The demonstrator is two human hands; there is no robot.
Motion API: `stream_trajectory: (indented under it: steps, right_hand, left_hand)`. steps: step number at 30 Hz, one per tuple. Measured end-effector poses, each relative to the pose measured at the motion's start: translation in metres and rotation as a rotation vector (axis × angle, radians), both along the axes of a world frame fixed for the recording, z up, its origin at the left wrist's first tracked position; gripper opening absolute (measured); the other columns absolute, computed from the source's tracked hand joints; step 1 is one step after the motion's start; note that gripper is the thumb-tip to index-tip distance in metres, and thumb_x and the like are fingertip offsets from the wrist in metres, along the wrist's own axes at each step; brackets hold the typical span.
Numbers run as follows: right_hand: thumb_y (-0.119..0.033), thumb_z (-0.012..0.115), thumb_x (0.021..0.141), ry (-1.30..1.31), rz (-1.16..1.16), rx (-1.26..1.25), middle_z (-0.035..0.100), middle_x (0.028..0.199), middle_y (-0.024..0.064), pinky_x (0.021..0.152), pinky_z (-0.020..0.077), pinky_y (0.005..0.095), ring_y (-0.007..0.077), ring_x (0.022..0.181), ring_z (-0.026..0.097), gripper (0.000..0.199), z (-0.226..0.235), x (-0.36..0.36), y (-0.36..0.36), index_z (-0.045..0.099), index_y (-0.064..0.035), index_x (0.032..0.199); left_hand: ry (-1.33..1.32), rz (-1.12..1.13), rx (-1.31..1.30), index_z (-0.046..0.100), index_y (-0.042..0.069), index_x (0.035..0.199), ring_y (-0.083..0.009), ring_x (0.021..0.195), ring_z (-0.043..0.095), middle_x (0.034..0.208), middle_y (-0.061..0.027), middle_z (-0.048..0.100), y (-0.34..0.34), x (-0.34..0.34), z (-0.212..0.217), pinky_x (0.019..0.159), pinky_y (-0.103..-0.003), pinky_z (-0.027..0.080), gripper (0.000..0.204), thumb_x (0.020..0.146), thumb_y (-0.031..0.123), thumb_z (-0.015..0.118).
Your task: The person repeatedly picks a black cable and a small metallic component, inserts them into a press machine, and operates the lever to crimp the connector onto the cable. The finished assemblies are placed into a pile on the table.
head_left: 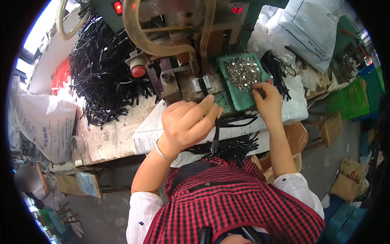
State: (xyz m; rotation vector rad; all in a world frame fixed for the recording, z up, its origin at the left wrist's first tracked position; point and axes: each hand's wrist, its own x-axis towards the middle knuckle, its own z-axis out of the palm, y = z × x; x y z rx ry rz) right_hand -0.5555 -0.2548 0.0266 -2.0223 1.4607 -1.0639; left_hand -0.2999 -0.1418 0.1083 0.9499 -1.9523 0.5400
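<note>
My left hand (189,122) is closed around a narrow black strip (215,136). One end of the strip lies under the head of a green bench machine (199,65), on its small metal work plate (187,86); the ridged other end hangs down toward my lap. My right hand (268,101) is at the near right edge of a green tray (242,99) holding a heap of small shiny metal pieces (243,72). Its thumb and fingertips are bent together; whether a piece is between them is too small to see.
A large heap of black strips (103,69) covers the bench at left, beside a red push button (138,71). More strips (231,146) lie at the bench's front edge. A white sack (306,32) stands back right; a tape roll (78,144) sits at left.
</note>
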Motion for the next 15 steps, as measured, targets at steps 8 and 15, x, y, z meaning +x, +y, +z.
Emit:
stream_trajectory:
  steps: [8,15]
  right_hand:
    - [-0.009,0.076,0.081,0.328,-0.016,-0.294,0.068,0.092,0.0128,0.083,0.0507,0.0463,0.0371,0.093,0.064,0.01,-0.007,0.018,0.003,0.072,-0.0062,0.09]
    - [-0.005,0.066,0.092,-0.114,-0.095,-0.036,0.072,0.097,0.0147,0.081,0.0533,0.04,0.0349,0.088,0.069,0.009,-0.017,0.005,0.008,0.07,-0.0032,0.1]
  left_hand:
    - [0.172,0.082,0.244,0.075,0.004,0.11,-0.0174,0.072,0.069,0.117,-0.015,0.077,0.04,-0.006,0.002,0.06,-0.028,0.052,0.034,0.077,0.002,0.081]
    - [0.349,0.596,-0.152,0.067,0.001,0.115,-0.023,0.089,0.071,0.103,-0.0153,0.076,0.14,0.053,0.024,0.077,-0.032,0.059,0.021,0.095,-0.005,0.068]
